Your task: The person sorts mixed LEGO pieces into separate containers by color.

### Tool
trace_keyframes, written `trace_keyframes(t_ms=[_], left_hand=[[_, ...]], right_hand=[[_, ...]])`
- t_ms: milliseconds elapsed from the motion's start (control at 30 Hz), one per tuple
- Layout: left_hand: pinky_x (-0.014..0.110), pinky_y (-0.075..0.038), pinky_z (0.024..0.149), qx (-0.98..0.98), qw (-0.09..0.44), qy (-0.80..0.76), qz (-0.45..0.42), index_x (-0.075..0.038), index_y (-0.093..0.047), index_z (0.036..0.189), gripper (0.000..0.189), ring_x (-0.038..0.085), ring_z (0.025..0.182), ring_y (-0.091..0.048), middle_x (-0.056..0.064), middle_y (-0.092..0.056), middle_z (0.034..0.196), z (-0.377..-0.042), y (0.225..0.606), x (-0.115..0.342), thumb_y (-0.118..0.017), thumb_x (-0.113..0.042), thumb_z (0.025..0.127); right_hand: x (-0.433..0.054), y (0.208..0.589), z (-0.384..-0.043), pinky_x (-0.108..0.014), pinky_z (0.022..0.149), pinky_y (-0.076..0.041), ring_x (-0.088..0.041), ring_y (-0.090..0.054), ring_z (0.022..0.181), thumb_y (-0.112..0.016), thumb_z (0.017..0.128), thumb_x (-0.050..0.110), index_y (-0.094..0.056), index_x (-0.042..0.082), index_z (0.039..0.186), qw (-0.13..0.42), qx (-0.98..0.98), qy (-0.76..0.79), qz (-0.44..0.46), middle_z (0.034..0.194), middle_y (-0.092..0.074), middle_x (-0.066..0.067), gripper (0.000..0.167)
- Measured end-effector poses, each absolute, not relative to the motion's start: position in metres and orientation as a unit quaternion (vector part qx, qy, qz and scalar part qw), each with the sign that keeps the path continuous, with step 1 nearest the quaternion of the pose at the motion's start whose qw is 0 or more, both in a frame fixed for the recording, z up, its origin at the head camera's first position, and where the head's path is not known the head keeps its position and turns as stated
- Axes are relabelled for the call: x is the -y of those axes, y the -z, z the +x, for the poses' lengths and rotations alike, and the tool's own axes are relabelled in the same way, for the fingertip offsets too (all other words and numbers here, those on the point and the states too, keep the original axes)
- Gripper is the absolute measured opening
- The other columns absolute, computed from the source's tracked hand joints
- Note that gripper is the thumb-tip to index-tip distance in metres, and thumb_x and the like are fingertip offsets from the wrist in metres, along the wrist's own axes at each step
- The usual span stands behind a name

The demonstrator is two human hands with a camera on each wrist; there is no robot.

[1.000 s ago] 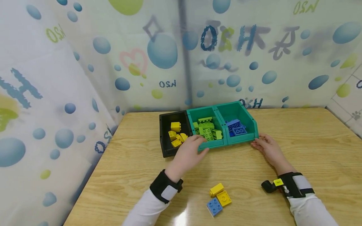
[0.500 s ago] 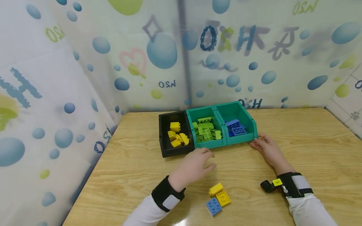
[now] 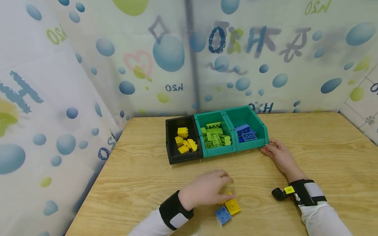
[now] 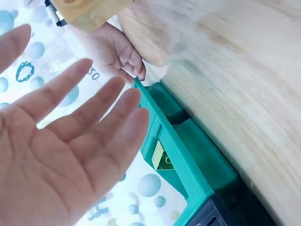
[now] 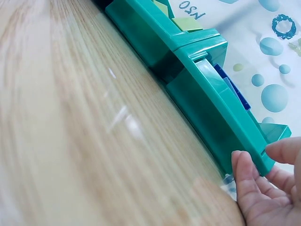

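Note:
My left hand (image 3: 206, 190) is over the front of the table, its thumb over a yellow brick (image 3: 229, 194) that it partly hides. In the left wrist view the fingers of this left hand (image 4: 70, 141) are spread, holding nothing. Beside that brick lie a square yellow brick (image 3: 233, 207) and a blue four-stud brick (image 3: 222, 215). My right hand (image 3: 282, 157) grips the front right corner of the right teal bin (image 3: 252, 144). In the right wrist view, the fingers and thumb of this right hand (image 5: 268, 197) close around the bin's corner.
A black bin (image 3: 186, 159) with several yellow bricks (image 3: 183, 132) joins the left of the middle teal bin (image 3: 220, 151), which holds green bricks (image 3: 217, 140). Blue bricks (image 3: 249, 136) lie in the right bin. Behind the wooden table (image 3: 141, 183) hangs a patterned curtain (image 3: 136, 101).
My left hand has moved from the front of the middle bin down toward the loose bricks and now covers part of one. My right hand has stayed at the bin's corner.

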State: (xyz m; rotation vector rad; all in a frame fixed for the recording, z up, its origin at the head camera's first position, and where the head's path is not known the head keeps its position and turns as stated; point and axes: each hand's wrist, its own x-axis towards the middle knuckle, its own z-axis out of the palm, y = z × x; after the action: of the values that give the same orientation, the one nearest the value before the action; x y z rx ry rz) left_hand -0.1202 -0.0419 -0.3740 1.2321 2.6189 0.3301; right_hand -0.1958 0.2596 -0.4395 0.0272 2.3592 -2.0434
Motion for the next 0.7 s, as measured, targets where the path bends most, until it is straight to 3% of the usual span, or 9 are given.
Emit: trace_keyframes(t_ms=[267, 467, 700], left_hand=[[0.019, -0.046, 0.095, -0.867, 0.143, -0.1, 0.466, -0.017, -0.059, 0.126, 0.034, 0.006, 0.107, -0.055, -0.002, -0.059, 0.125, -0.12, 0.3805, 0.0442, -0.059, -0.027, 0.094], [0.014, -0.048, 0.086, -0.867, 0.156, -0.094, 0.464, -0.016, -0.06, 0.125, 0.033, 0.0, 0.09, -0.055, -0.004, -0.063, 0.112, -0.1196, 0.3817, 0.0432, -0.061, -0.023, 0.093], [0.014, -0.048, 0.084, -0.875, 0.158, -0.102, 0.447, -0.013, -0.061, 0.122, 0.031, 0.001, 0.087, -0.054, -0.004, -0.065, 0.11, -0.1187, 0.3818, 0.0437, -0.062, -0.017, 0.091]], right_hand=[[-0.2598, 0.4405, -0.1964, -0.009, 0.079, -0.05, 0.008, -0.059, 0.086, -0.035, 0.103, 0.018, -0.023, -0.014, 0.136, 0.009, -0.759, 0.651, 0.011, 0.096, -0.055, 0.008, 0.047], [-0.26, 0.4407, -0.1963, -0.009, 0.079, -0.05, 0.008, -0.059, 0.085, -0.035, 0.103, 0.018, -0.024, -0.014, 0.134, 0.009, -0.76, 0.65, 0.01, 0.096, -0.055, 0.007, 0.046], [-0.2603, 0.4405, -0.1951, -0.009, 0.079, -0.05, 0.007, -0.06, 0.085, -0.036, 0.103, 0.017, -0.026, -0.014, 0.132, 0.007, -0.751, 0.66, 0.004, 0.093, -0.055, 0.009, 0.044]])
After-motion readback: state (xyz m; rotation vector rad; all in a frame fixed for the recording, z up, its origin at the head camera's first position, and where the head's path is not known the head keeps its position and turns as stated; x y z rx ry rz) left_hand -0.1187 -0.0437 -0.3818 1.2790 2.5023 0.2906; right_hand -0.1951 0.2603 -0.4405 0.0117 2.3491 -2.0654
